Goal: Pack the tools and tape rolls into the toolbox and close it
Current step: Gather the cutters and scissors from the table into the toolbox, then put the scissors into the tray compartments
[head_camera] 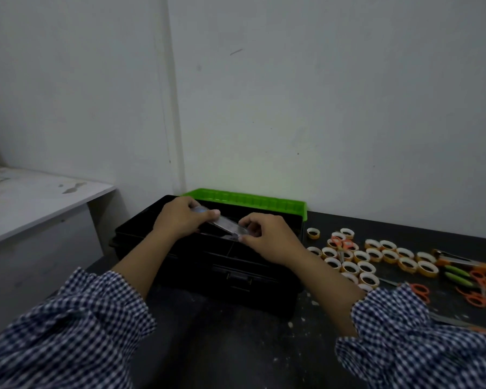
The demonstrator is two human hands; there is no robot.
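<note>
I read the left hand (180, 220) as curled over the far end of a flat, clear-grey piece (227, 224), thumb lying along it. The right hand (267, 240) pinches the near end between thumb and fingers. So both hands hold the same piece, tilted, just above the open toolbox (208, 265). What the piece is I cannot tell; a blue spot shows by the left thumb.

The toolbox sits at the back left of the bench (236, 332), against the wall, with its green lid (247, 199) thrown back. Its inside is too dark for me to see what it holds.

Right of the box, along the back and right edge of the bench, the tape rolls (376, 256) lie in a loose cluster, with orange scissors (477, 293) and green-handled tools (458, 276) among and beyond them.

My judgement is that packing has barely begun, and the step in hand is seating this piece in the box. The next move calls for lowering it level into a compartment and letting go with both hands. After that the right hand has a short reach to the nearest rolls.
</note>
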